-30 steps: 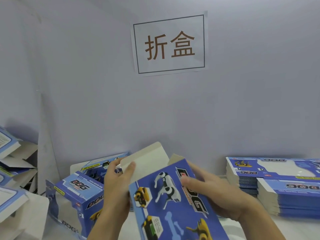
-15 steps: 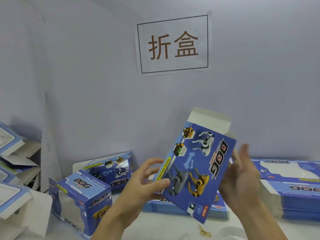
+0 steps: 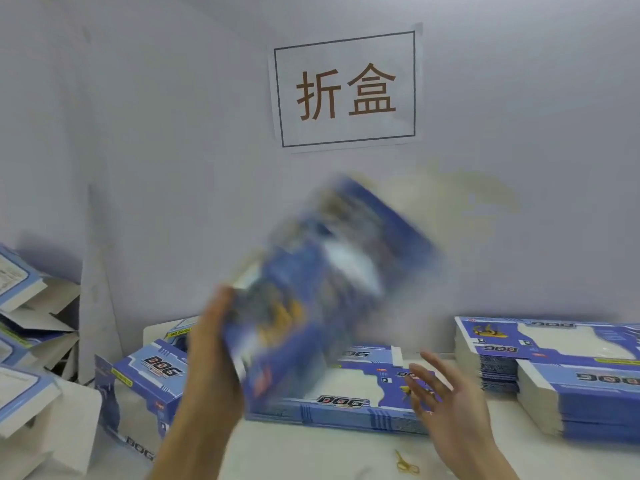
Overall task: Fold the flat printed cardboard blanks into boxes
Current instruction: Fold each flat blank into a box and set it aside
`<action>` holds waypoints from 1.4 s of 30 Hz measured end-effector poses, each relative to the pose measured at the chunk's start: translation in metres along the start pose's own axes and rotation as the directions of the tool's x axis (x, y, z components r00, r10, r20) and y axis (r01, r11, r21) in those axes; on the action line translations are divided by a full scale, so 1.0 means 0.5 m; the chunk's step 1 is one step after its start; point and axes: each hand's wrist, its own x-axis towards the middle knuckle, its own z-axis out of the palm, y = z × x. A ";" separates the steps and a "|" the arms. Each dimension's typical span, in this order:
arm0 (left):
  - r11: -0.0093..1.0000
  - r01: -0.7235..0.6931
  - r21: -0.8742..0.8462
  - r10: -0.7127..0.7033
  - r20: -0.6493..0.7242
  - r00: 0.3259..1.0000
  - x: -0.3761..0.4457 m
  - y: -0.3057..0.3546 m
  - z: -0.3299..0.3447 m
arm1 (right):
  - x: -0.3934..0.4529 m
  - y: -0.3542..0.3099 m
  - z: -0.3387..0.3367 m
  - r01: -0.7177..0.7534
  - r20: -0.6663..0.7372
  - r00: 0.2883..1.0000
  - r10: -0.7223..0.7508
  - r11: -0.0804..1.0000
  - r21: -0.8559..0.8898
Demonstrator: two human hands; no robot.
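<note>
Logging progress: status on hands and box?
Left hand grips blurred box, held up over table. Right hand open, off it. Nothing in the way.

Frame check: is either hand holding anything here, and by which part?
The left hand grips the blurred blue box by its lower left edge. The right hand is open, apart from it, holding nothing.
</note>
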 end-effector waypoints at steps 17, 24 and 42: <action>0.174 0.034 0.984 -0.602 0.079 0.795 -0.055 -0.281 -0.034 | -0.001 0.073 0.022 0.243 0.254 0.965 -0.072 -0.130 -0.961; 0.302 0.063 0.951 -0.414 0.071 0.908 -0.054 -0.260 -0.048 | -0.006 0.057 0.018 0.212 0.254 0.945 -0.204 -0.208 -0.955; 0.499 0.096 0.861 -0.144 -0.028 0.989 -0.047 -0.265 -0.048 | -0.002 0.062 0.008 0.253 0.310 0.869 -0.386 -0.194 -0.948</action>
